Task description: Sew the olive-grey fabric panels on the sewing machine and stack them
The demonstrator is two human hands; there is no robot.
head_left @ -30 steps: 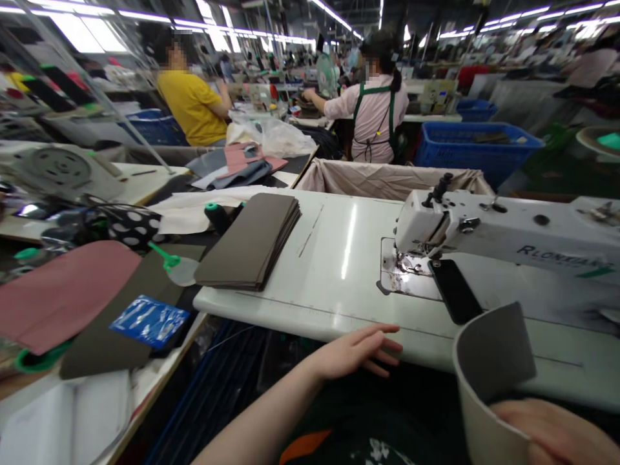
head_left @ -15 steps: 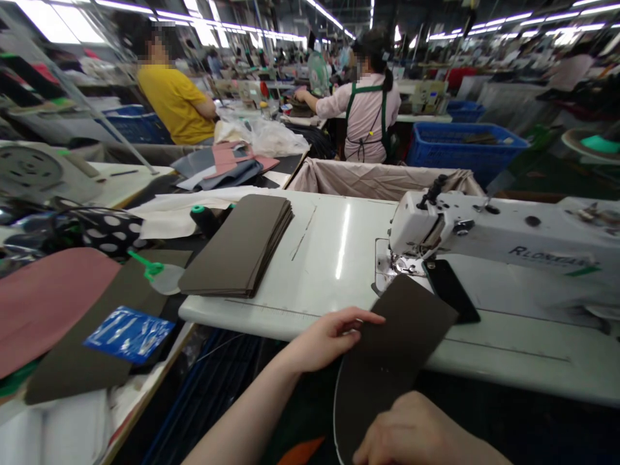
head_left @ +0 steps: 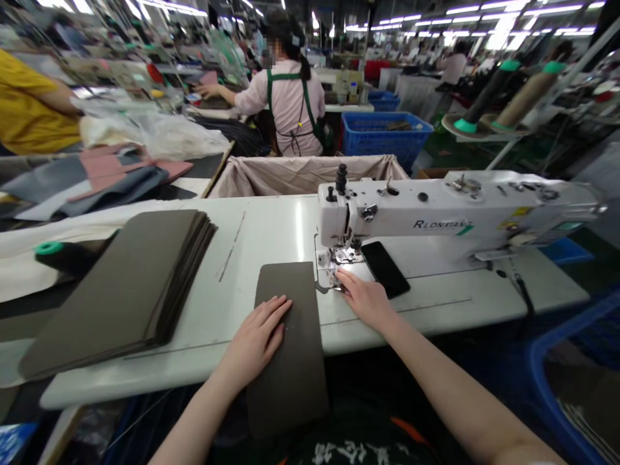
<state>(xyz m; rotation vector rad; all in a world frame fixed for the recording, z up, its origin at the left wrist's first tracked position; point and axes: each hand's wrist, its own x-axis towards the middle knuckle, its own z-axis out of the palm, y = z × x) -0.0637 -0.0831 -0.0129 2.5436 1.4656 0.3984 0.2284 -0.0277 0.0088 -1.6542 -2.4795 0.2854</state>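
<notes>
While panel lies beneath flat left grip, right grip rests at needle plate; its closure unclear.

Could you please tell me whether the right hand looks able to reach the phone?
Most likely yes: the phone lies flat by the sewing machine, right beside the right hand, and nothing appears to cover it or stand between them.
</notes>
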